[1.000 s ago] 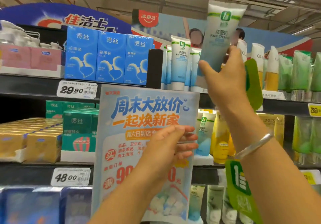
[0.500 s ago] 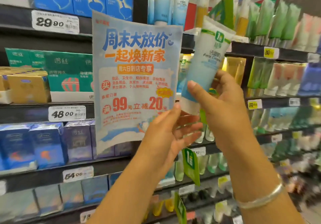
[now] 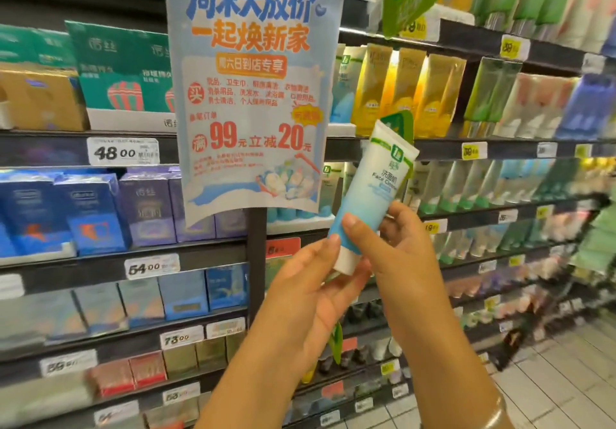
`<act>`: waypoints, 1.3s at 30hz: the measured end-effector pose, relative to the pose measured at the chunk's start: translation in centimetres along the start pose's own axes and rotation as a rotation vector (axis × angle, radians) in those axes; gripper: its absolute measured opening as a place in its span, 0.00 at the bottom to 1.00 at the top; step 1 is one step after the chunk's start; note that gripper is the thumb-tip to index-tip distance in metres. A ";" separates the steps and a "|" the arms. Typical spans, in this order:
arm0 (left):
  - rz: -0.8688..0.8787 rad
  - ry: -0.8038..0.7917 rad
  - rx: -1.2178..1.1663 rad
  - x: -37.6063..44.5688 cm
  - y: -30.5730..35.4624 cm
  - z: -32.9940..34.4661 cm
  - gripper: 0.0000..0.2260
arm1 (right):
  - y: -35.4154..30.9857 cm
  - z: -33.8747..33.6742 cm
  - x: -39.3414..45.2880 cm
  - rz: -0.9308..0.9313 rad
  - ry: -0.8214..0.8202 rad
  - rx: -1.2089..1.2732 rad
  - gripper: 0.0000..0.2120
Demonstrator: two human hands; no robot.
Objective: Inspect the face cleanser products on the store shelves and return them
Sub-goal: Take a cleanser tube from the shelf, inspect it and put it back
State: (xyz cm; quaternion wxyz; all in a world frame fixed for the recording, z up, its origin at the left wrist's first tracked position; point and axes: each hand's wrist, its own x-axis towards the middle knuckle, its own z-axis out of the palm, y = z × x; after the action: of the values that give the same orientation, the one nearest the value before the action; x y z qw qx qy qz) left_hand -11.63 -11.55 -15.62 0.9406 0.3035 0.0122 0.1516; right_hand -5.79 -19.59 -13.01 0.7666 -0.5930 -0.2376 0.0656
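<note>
In front of the store shelves, seen from the head camera, a face cleanser tube [image 3: 373, 192] is held up at a slant, crimped end high and white cap [image 3: 346, 262] low, its printed front turned toward the viewer. The right hand [image 3: 396, 248] has thumb and fingers wrapped round the blue lower body of the tube, clamped on it; the left hand [image 3: 313, 292] lies below with loosely spread fingers, its thumb touching the tube just above the cap and its fingers passing under the cap, supporting rather than gripping as far as can be told. The tube looks like soft squeezable plastic, light, with a smooth and probably somewhat slippery skin; it should give under pressure, so the firmer place to hold is low on the body near the cap shoulder, with only modest squeeze. Just behind and above hangs a blue promotional poster [image 3: 253, 92] with red price figures, hiding part of the shelving. To its right stand rows of yellow tubes [image 3: 406, 92] and green tubes [image 3: 493, 92] on dark shelves [image 3: 466, 145] with yellow price labels; to the left are blue boxes [image 3: 60, 215] and a white price tag [image 3: 122, 152] reading 48.00. Pale floor tiles [image 3: 560, 372] show at lower right. The far shelves are blurred.
</note>
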 end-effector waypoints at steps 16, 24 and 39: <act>-0.146 0.213 -0.201 -1.5 -5.7 1.2 0.17 | 2.3 -6.1 0.1 0.278 -0.094 0.305 0.20; -0.187 0.234 -0.279 -1.6 -6.4 1.8 0.23 | 2.8 -7.1 0.7 0.326 -0.115 0.373 0.20; -0.003 0.245 -0.070 -1.1 -6.4 2.3 0.21 | 1.8 -7.3 1.1 0.236 -0.295 0.150 0.26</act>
State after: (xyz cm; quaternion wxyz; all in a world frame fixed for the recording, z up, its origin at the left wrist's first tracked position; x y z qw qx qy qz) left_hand -10.66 -18.14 -17.48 0.9423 0.2497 0.1222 0.1866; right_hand -1.29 -25.06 -15.78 0.7524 -0.5419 -0.2708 0.2587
